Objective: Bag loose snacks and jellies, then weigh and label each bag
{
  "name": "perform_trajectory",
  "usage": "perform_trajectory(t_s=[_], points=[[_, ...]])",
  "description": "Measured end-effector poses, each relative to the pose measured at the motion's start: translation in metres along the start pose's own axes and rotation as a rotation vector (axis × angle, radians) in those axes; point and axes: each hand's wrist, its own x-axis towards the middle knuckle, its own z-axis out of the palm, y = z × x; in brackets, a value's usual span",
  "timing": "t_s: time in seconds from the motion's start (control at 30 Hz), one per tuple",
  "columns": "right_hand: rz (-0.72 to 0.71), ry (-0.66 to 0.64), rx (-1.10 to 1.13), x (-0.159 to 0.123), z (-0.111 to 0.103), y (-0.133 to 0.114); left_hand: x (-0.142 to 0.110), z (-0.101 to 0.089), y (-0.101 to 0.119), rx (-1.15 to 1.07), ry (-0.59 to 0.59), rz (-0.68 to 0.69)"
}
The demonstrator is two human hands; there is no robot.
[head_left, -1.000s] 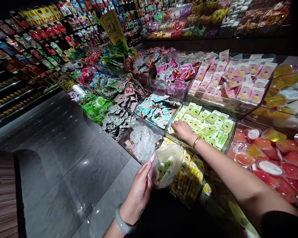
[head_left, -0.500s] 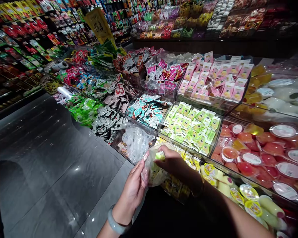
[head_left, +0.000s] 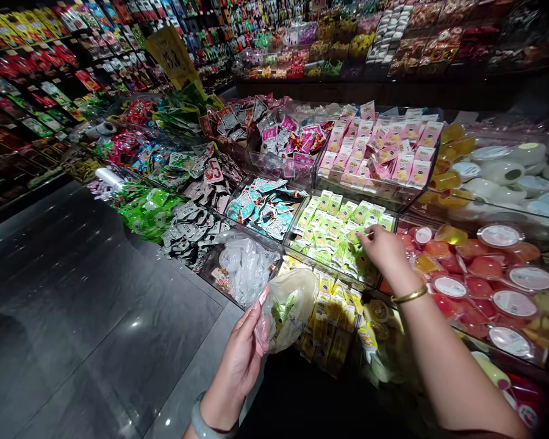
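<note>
My left hand (head_left: pixel 241 350) is closed on the edge of a clear plastic bag (head_left: pixel 302 299), which hangs with its mouth spread. A few green snack packets (head_left: pixel 281 311) show through the bag. Over the bin of small light-green snack packets (head_left: pixel 333 222), my right hand (head_left: pixel 384 247) has its fingers bent together at the right side of the pile. The fingertips meet the packets; whether one is pinched between them is hidden. Below this bin, partly behind the bag, lie yellow packets (head_left: pixel 343 299).
A bin with crumpled clear plastic bags (head_left: pixel 247 265) stands left of the held bag. Pink packets (head_left: pixel 384 143) fill the bin behind. Red jelly cups (head_left: pixel 478 262) lie at the right, teal packets (head_left: pixel 268 204) at the left. Grey tiled floor (head_left: pixel 110 341) lies at the lower left.
My right hand has left the bag's mouth, where it held a green packet, and moved right and up to the green packet bin. My left hand keeps hold of the bag.
</note>
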Motion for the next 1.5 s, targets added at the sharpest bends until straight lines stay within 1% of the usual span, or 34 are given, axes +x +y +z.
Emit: perform_trajectory(t_s=[0.03,0.1,0.17,0.23,0.33,0.4,0.5,0.57,0.6,0.63,0.7,0.73,0.8,0.83,0.87,0.9,0.93,1.0,1.07,1.13,1.17,1.23,1.3,1.37,1.43,1.5], points=[[0.072,0.019,-0.075,0.014,0.001,0.013,-0.001,0.001,0.0,0.001,-0.001,-0.003],[0.143,-0.015,-0.135,0.036,0.007,0.029,-0.001,0.002,-0.001,0.006,0.0,-0.008],[0.154,-0.046,-0.117,0.051,0.015,0.035,-0.002,0.003,-0.001,0.017,0.007,-0.006],[0.136,-0.038,-0.077,0.06,0.024,0.033,-0.002,0.004,-0.001,0.013,0.011,-0.007],[0.135,-0.007,-0.003,0.063,0.033,0.03,-0.003,0.005,-0.001,-0.001,0.009,-0.013],[0.146,0.033,0.072,0.062,0.036,0.032,-0.003,0.006,-0.001,-0.001,0.012,-0.009],[0.112,0.142,0.217,0.056,0.031,0.032,-0.003,0.006,-0.001,-0.006,0.021,0.0],[0.058,0.179,0.414,0.049,0.024,0.026,-0.002,0.006,-0.002,-0.014,0.016,0.002],[0.028,0.162,0.559,0.043,0.019,0.02,-0.001,0.005,-0.003,-0.018,0.015,0.004],[-0.004,0.118,0.72,0.035,0.014,0.012,0.0,0.005,-0.003,-0.019,0.014,0.005],[-0.071,-0.033,1.006,0.014,0.005,-0.008,0.002,0.004,-0.004,-0.014,0.012,0.0],[-0.107,-0.122,1.093,0.001,0.003,-0.02,0.002,0.004,-0.004,-0.01,0.012,-0.006],[-0.173,-0.277,1.141,-0.029,0.005,-0.045,0.004,0.004,-0.004,-0.005,0.009,-0.017],[-0.207,-0.349,1.125,-0.045,0.009,-0.057,0.004,0.005,-0.003,-0.005,0.003,-0.018],[-0.229,-0.425,1.071,-0.059,0.016,-0.068,0.005,0.005,-0.003,-0.006,-0.002,-0.014],[-0.253,-0.469,0.982,-0.073,0.025,-0.077,0.005,0.005,-0.003,-0.007,-0.01,-0.009],[-0.307,-0.498,0.878,-0.085,0.035,-0.086,0.005,0.006,-0.003,-0.006,-0.016,-0.002],[-0.409,-0.537,0.747,-0.101,0.053,-0.097,0.006,0.006,-0.003,0.002,-0.02,0.005],[-0.482,-0.547,0.704,-0.105,0.065,-0.102,0.006,0.006,-0.003,0.005,-0.016,0.005],[-0.506,-0.521,0.691,-0.096,0.067,-0.099,0.006,0.005,-0.003,0.002,-0.015,0.002],[-0.505,-0.488,0.681,-0.088,0.064,-0.095,0.006,0.004,-0.003,0.0,-0.015,0.001],[-0.484,-0.381,0.618,-0.065,0.056,-0.084,0.006,0.003,-0.003,-0.006,-0.008,-0.004],[-0.422,-0.257,0.406,-0.04,0.048,-0.073,0.006,0.001,-0.003,-0.013,0.002,-0.014],[-0.357,-0.181,0.145,-0.019,0.045,-0.067,0.006,0.001,-0.004,-0.014,0.012,-0.016],[-0.341,-0.167,-0.002,-0.003,0.048,-0.069,0.005,0.0,-0.004,-0.009,0.014,-0.01],[-0.395,-0.176,-0.028,0.007,0.056,-0.078,0.006,0.0,-0.004,-0.01,0.008,-0.01]])
